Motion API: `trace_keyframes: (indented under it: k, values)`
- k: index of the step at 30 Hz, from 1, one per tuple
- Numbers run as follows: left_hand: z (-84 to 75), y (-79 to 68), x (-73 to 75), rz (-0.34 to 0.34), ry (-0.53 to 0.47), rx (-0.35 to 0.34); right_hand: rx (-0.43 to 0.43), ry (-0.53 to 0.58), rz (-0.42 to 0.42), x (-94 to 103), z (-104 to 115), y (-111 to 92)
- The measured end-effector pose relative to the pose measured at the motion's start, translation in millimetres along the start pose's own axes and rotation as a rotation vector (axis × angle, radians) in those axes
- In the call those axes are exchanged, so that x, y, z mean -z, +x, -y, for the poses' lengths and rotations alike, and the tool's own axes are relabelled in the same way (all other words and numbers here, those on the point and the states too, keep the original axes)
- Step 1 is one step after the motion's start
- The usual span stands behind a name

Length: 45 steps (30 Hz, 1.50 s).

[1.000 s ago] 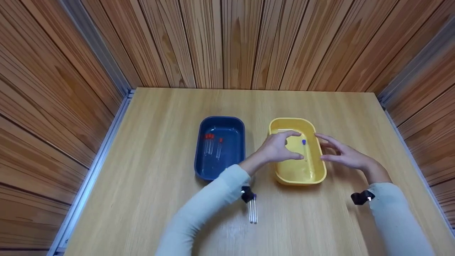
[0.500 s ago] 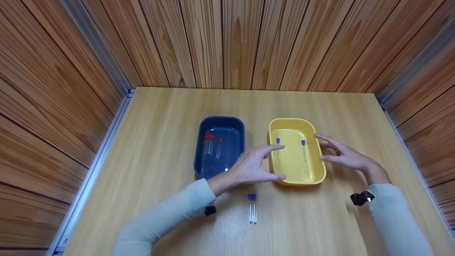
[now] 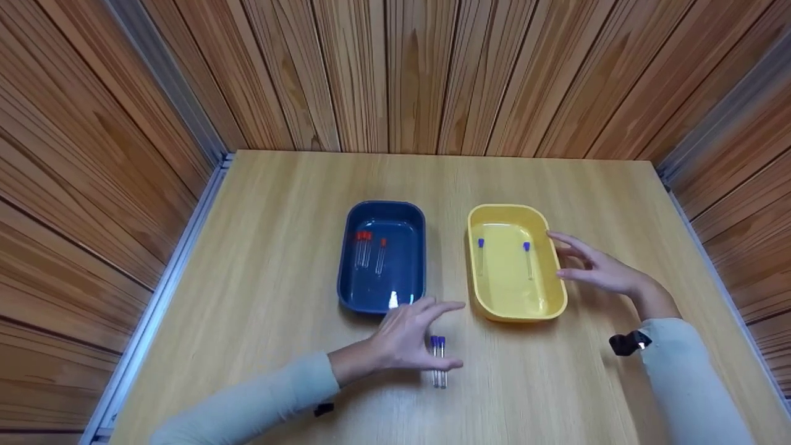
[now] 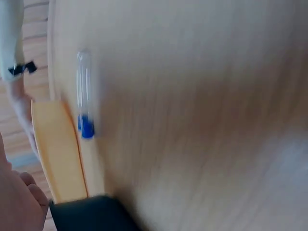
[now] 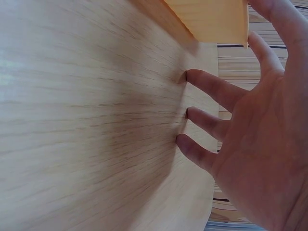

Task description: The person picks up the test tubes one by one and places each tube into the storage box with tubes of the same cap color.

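My left hand (image 3: 405, 339) is over the table just left of two clear capped test tubes (image 3: 442, 343), thumb and index finger spread apart and holding nothing. Those tubes lie side by side with blue-violet caps; the left wrist view shows the tubes (image 4: 84, 91) beyond the hand, slightly blurred. My right hand (image 3: 596, 267) has its fingertips at the right rim of a yellow tray (image 3: 516, 300). Seen from the right wrist, three fingers of the right hand (image 5: 262, 139) reach down to the tabletop, fingers fairly straight. Inside the yellow tray lie two blue-capped tubes (image 3: 527, 259), set apart.
A dark blue tray (image 3: 361, 293) stands left of the yellow one, with three red-capped tubes (image 3: 381, 254) lying in it. Wooden panel walls (image 3: 408, 80) close off the back and both sides of the table (image 3: 278, 259).
My left hand has drawn back from over the yellow tray, down and left to the tubes on the table. A second blue-capped tube now shows in that tray. The right hand stays put.
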<state>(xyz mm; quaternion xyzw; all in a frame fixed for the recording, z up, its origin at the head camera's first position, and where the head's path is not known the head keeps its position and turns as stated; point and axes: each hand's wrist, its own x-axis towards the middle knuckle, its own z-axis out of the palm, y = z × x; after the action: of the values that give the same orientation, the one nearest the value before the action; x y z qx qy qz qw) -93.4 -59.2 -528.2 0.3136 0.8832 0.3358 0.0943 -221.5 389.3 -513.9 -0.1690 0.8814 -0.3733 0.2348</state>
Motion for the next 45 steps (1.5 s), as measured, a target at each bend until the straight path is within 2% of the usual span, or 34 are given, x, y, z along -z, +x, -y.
trace_keyframes:
  k: [4, 8, 15, 24, 29, 37, 41, 45]
  values:
    - [6.7, -12.8, -9.2, 0.057, 0.014, -0.010, 0.002, 0.012, 0.000, -0.2, 1, 1]
    - [15.7, -21.3, -18.2, 0.087, 0.012, 0.050, -0.005, 0.020, 0.008, -0.2, 2, 1]
    - [24.0, -23.2, -25.2, 0.131, 0.052, 0.166, -0.032, 0.017, 0.006, -0.5, 2, 0]
    - [23.4, -23.4, -33.8, 0.190, 0.118, 0.234, -0.020, 0.001, 0.004, -0.6, 2, -1]
    - [22.2, -22.1, -35.3, 0.190, 0.112, 0.262, -0.014, 0.007, 0.003, -0.4, 3, -1]
    - [21.7, -24.0, -35.6, 0.167, 0.138, 0.220, 0.002, 0.017, 0.010, -0.9, 1, 1]
    - [19.2, -22.8, -29.7, 0.146, 0.116, 0.206, -0.002, 0.019, 0.009, -0.5, 1, 2]
    - [11.0, -15.5, -18.7, 0.105, 0.068, 0.207, -0.006, 0.010, 0.008, 0.8, 1, 3]
